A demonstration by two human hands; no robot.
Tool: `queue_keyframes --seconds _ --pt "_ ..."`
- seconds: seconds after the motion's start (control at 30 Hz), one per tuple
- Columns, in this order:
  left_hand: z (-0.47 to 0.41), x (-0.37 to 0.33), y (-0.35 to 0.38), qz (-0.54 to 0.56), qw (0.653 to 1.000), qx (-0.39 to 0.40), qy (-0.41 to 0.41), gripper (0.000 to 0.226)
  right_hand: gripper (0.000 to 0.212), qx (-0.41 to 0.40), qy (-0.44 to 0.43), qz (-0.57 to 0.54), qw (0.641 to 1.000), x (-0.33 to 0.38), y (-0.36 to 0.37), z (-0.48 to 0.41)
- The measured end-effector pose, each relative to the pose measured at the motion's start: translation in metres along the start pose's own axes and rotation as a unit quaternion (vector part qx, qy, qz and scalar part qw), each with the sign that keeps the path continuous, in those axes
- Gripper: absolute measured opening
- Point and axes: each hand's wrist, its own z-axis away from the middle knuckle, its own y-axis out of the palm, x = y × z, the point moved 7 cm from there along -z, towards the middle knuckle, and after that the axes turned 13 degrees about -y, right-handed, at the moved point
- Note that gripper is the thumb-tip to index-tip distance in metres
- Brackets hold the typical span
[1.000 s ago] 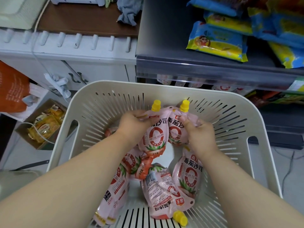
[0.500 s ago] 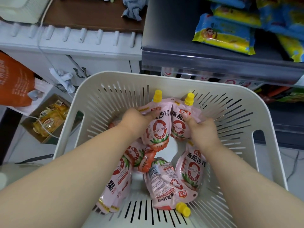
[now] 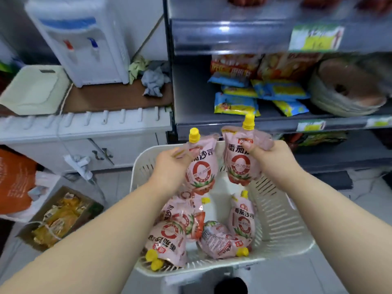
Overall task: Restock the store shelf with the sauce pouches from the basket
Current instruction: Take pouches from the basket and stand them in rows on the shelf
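Note:
My left hand point(image 3: 169, 166) grips a pink sauce pouch point(image 3: 201, 172) with a yellow cap by its upper corner. My right hand point(image 3: 269, 158) grips a second pink pouch point(image 3: 237, 166) the same way. Both pouches hang upright above the far end of the white slatted basket point(image 3: 282, 225), just in front of the grey store shelf point(image 3: 212, 124). Several more pouches point(image 3: 244, 221) lie in the basket's bottom, some with caps pointing toward me.
The shelf holds blue-and-yellow snack packs point(image 3: 235, 102) and a stack of round trays point(image 3: 347, 92). To the left are a white cabinet point(image 3: 84, 132), a water dispenser point(image 3: 84, 39), an orange bag point(image 3: 14, 179) and a floor box of yellow packets point(image 3: 59, 217).
Both hands have lifted their pouches up out of the basket toward the shelf. The view has tilted up, showing more of the shelf and cabinet.

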Motion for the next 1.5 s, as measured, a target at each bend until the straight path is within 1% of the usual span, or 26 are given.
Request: queue_keyframes --seconds 0.03,0.13,0.23,0.27,0.33,0.47,0.57,0.63,0.73,0.83,0.93,1.0,1.07,1.3,1.5 --pt "0.008 -0.015 -0.003 -0.005 1.000 0.009 0.017 0.014 0.009 -0.009 -0.009 -0.004 1.000 0.017 -0.007 0.003" --pt "0.034 -0.071 -0.012 -0.008 0.995 0.036 0.093 0.010 0.005 -0.036 -0.043 -0.041 0.998 0.073 -0.028 0.012" --pt "0.058 -0.128 -0.018 -0.013 0.985 0.056 0.163 0.008 0.012 -0.073 -0.083 -0.078 0.991 0.124 -0.053 0.019" --pt "0.066 -0.146 -0.019 -0.003 0.981 0.071 0.182 0.010 0.013 -0.082 -0.096 -0.084 0.988 0.139 -0.062 0.021" --pt "0.079 -0.178 -0.020 0.029 0.970 0.106 0.215 0.021 0.012 -0.095 -0.120 -0.105 0.983 0.166 -0.079 0.025" --pt "0.105 -0.222 -0.013 0.105 0.961 0.123 0.223 0.006 0.010 -0.101 -0.168 -0.152 0.969 0.211 -0.115 0.031" --pt "0.119 -0.241 0.004 0.148 0.953 0.122 0.234 0.006 0.008 -0.091 -0.190 -0.164 0.964 0.233 -0.142 0.036" --pt "0.127 -0.251 0.020 0.149 0.951 0.127 0.239 0.009 0.006 -0.086 -0.196 -0.145 0.966 0.244 -0.162 0.040" --pt "0.143 -0.263 0.048 0.141 0.945 0.143 0.260 0.011 0.009 -0.077 -0.212 -0.125 0.966 0.252 -0.194 0.045" --pt "0.158 -0.277 0.081 0.148 0.938 0.152 0.272 0.012 0.007 -0.084 -0.227 -0.111 0.964 0.254 -0.234 0.052" --pt "0.175 -0.290 0.124 0.137 0.934 0.164 0.285 0.009 0.010 -0.081 -0.228 -0.101 0.965 0.249 -0.278 0.063" --pt "0.187 -0.297 0.155 0.124 0.932 0.169 0.297 0.013 0.012 -0.088 -0.231 -0.074 0.966 0.244 -0.310 0.070" --pt "0.200 -0.302 0.185 0.115 0.929 0.175 0.305 0.012 0.010 -0.098 -0.237 -0.058 0.965 0.239 -0.343 0.079" --pt "0.226 -0.304 0.279 0.107 0.932 0.195 0.286 0.005 0.008 -0.130 -0.252 -0.052 0.957 0.210 -0.445 0.117" --pt "0.246 -0.303 0.343 0.111 0.928 0.221 0.278 0.009 0.006 -0.173 -0.238 -0.064 0.953 0.177 -0.511 0.142"
